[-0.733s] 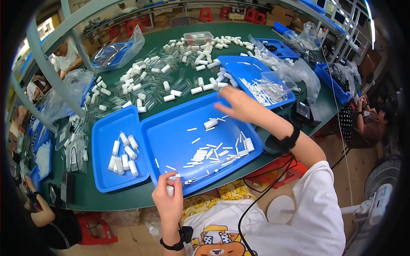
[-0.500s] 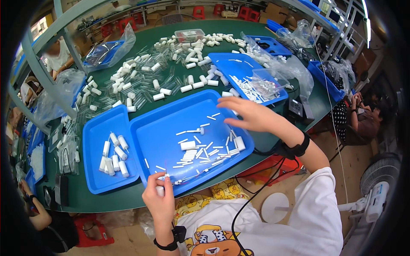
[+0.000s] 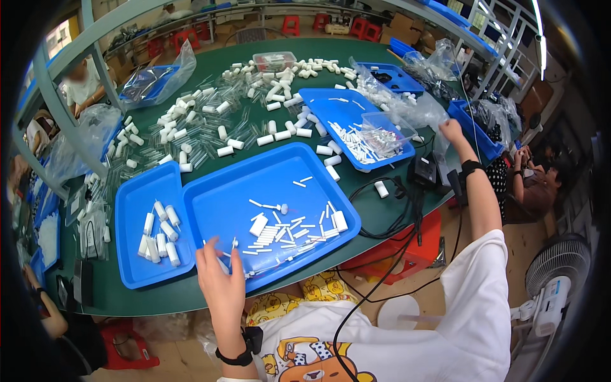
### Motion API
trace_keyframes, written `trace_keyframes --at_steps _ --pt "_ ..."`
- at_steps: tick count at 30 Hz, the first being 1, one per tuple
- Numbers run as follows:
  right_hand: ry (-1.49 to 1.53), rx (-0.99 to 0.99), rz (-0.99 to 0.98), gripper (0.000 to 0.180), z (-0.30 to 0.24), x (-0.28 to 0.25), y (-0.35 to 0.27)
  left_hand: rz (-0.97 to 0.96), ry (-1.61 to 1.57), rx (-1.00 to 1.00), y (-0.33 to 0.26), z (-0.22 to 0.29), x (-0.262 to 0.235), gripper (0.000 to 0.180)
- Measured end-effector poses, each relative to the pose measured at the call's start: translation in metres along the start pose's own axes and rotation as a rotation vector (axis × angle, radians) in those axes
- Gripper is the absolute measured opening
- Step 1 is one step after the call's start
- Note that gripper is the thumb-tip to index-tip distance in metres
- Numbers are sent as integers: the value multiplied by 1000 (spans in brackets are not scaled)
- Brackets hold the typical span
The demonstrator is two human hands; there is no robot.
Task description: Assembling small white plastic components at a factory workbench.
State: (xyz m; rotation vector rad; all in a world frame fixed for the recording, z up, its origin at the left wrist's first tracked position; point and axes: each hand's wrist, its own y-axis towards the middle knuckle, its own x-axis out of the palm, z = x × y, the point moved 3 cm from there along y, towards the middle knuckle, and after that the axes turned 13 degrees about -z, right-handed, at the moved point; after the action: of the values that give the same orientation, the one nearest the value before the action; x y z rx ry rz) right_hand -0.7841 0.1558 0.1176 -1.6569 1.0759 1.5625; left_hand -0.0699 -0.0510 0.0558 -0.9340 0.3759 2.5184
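Observation:
Over the near left rim of the large blue tray [image 3: 254, 175], my left hand [image 3: 219, 277] has its thumb and forefinger apart. A small white piece [image 3: 235, 242] shows at the thumb tip; I cannot tell whether it is held. Short white tubes [image 3: 273, 233], white cylinders [image 3: 340, 221] and thin wired parts lie in the tray. My right hand [image 3: 450, 131] is reached far right, fingers curled closed beside a clear plastic bag [image 3: 425, 113] and above a black box [image 3: 422, 170]. What its fingers hold, if anything, is hidden.
A smaller blue tray [image 3: 137, 261] holds several white cylinders with thin tips. Another blue tray [image 3: 318, 103] contains many short white tubes and a clear box. Loose cylinders and glass-like tubes cover the far table [image 3: 344, 51]. Black cables [image 3: 388, 210] cross the right edge; a fan [image 3: 560, 274] stands right.
My right hand has swung from above the large tray out to the far right, its fingers closing. My left hand has shifted slightly left, its thumb and forefinger spreading. The view has shifted slightly.

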Motion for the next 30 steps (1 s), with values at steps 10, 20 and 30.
trace_keyframes --at_steps 10,20,30 --pt "154 -209 647 26 -57 -170 26 -16 78 89 -11 1 1 40" --pt "302 -316 648 24 -51 -229 2 -7 62 129 -13 3 5 30" --pt "731 -319 692 26 -38 -302 -9 18 27 166 -14 2 5 25"
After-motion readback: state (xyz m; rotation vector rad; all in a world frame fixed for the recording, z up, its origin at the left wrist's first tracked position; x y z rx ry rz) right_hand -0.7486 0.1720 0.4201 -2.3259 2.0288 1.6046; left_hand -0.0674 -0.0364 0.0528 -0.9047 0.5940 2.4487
